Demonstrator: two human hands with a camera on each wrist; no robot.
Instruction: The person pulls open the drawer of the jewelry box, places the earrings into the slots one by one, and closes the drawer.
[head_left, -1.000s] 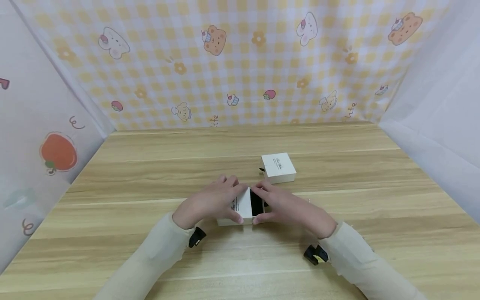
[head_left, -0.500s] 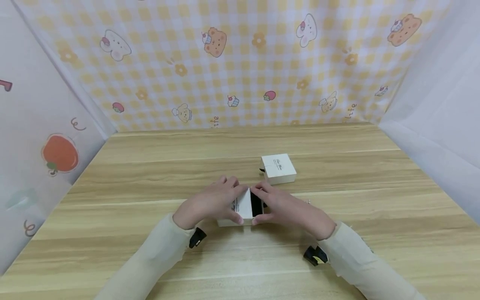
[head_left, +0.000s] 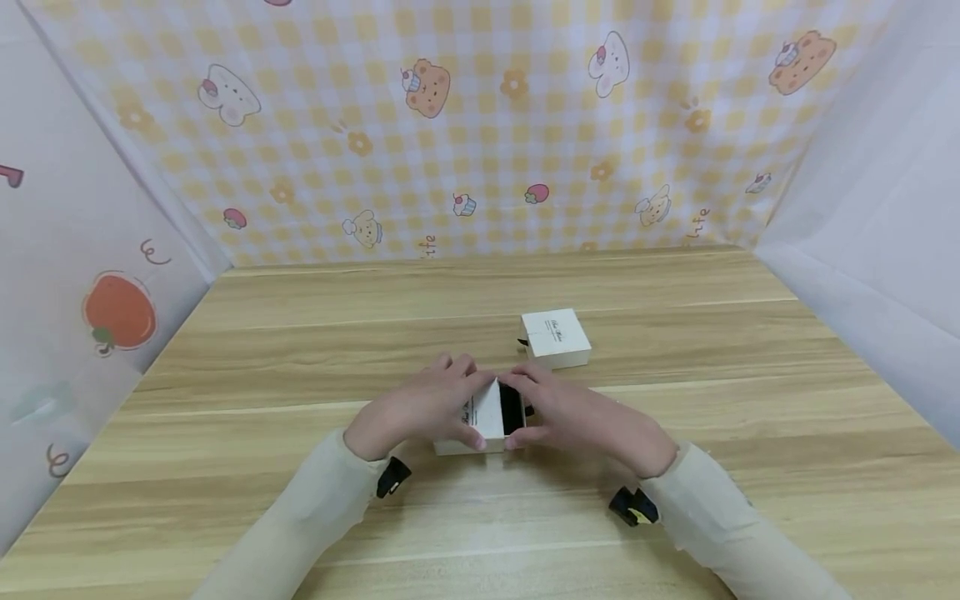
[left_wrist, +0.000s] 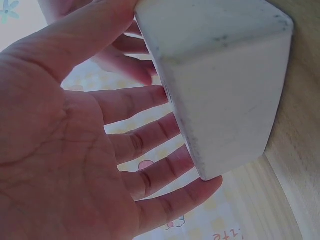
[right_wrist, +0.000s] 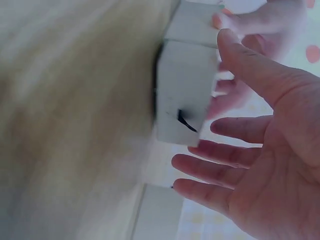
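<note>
A small white drawer box (head_left: 488,413) with dark lettering lies on the table between my hands. Its drawer (head_left: 512,409) is pulled partly out to the right, showing a black inside. My left hand (head_left: 422,403) holds the outer sleeve, thumb at the near side and fingers at the far side. At the drawer end, my right hand (head_left: 581,417) spans the width, thumb on the near edge and forefinger on the far one. In the right wrist view a black pull tab (right_wrist: 186,121) sticks out of the drawer's front. The left wrist view shows the plain sleeve end (left_wrist: 227,107) close up.
Behind and slightly right stands a second white box (head_left: 557,337), closed, with a black tab on its left. The wooden table (head_left: 300,333) meets a yellow checked cloth (head_left: 480,150) at the back. Black wrist devices (head_left: 633,506) sit under both cuffs.
Both hands keep their hold on the box, and the drawer stays out by about the same amount. The whole head view has shifted very slightly.
</note>
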